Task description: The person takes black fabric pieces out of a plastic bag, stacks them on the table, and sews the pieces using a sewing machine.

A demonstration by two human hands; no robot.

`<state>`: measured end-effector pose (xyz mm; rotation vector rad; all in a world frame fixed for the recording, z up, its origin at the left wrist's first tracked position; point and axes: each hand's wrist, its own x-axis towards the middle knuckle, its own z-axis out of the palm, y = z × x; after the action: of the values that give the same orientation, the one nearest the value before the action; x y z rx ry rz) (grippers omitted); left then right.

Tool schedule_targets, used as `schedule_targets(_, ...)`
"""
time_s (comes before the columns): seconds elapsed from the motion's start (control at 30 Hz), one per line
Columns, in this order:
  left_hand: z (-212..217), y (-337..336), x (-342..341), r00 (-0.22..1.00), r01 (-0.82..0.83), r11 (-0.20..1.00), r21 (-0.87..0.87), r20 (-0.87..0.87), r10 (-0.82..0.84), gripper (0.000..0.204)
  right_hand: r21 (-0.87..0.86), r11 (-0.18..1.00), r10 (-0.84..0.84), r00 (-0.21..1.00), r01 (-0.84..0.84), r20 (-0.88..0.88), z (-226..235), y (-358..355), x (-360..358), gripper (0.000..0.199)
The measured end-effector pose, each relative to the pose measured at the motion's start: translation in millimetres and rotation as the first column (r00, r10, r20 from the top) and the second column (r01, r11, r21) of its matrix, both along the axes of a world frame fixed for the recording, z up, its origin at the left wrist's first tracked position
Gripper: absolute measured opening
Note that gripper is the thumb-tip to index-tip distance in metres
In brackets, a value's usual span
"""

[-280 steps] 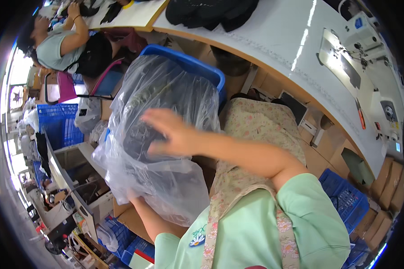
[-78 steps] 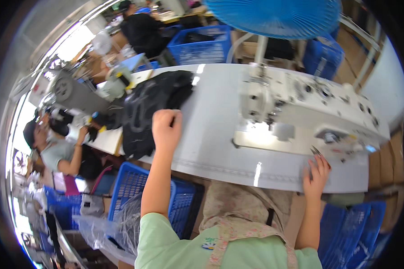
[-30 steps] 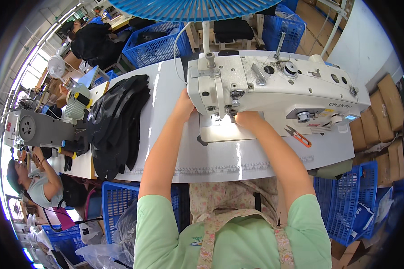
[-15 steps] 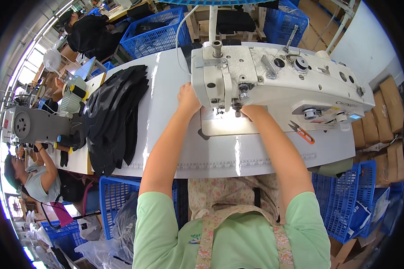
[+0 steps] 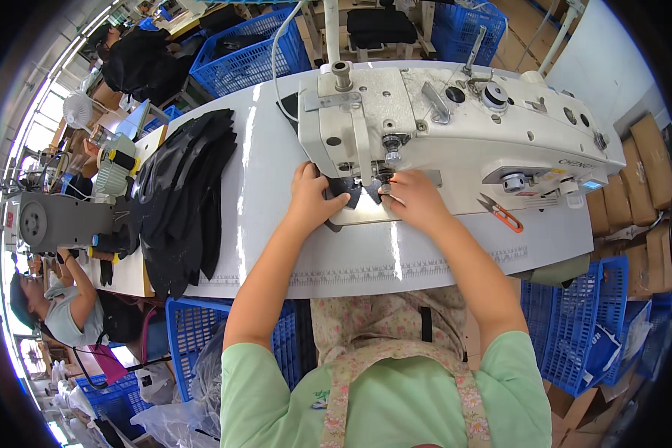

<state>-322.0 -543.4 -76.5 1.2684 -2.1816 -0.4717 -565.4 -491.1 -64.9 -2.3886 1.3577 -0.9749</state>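
A white sewing machine [image 5: 455, 127] stands over the table, its needle area above a pale metal bed plate [image 5: 366, 213]. Under the presser foot lies a small black fabric piece [image 5: 346, 191], partly hidden by the machine head and my fingers. My left hand [image 5: 311, 200] grips its left side, thumb on top and fingers reaching up beside the head. On the right, my right hand [image 5: 417, 200] pinches the dark material close to the needle, fingertips bent together. Orange-handled thread snips [image 5: 502, 214] lie on the table to the right, touched by neither hand.
A pile of black cut pieces [image 5: 183, 194] covers the table's left side. Blue crates [image 5: 250, 56] stand behind and another blue crate [image 5: 575, 328] at right. At left a co-worker [image 5: 75, 302] sits by a grey sewing machine [image 5: 56, 222]. Cardboard boxes [image 5: 647, 168] are stacked at right.
Both hands have come nearer to me from behind the machine head and now show at the needle. The black fabric piece has come into sight between them. The view has shifted slightly.
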Motion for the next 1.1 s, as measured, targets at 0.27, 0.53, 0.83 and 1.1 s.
schedule_targets(0.27, 0, 4, -2, 0.999, -0.039, 0.999, -0.005, 0.034, 0.039, 0.03, -0.029, 0.999, 0.018, 0.999, -0.02, -0.046, 3, 3, 2, 0.016)
schedule_targets(0.53, -3, 0, -7, 0.996, -0.075, 0.997, -0.032, 0.036, 0.076, 0.029, -0.055, 0.998, 0.001, 0.997, -0.006, -0.081, -5, -1, 0, 0.017)
schedule_targets(0.83, -4, 0, -12, 0.992, -0.124, 0.992, -0.034, 0.033, 0.125, 0.03, 0.011, 1.0, -0.019, 0.987, 0.021, -0.161, -7, -4, 1, 0.012)
schedule_targets(1.1, -4, 2, -12, 0.991, -0.121, 0.991, -0.052, 0.053, 0.124, 0.031, 0.026, 0.999, -0.016, 0.978, 0.022, -0.209, -4, -2, 2, 0.012)
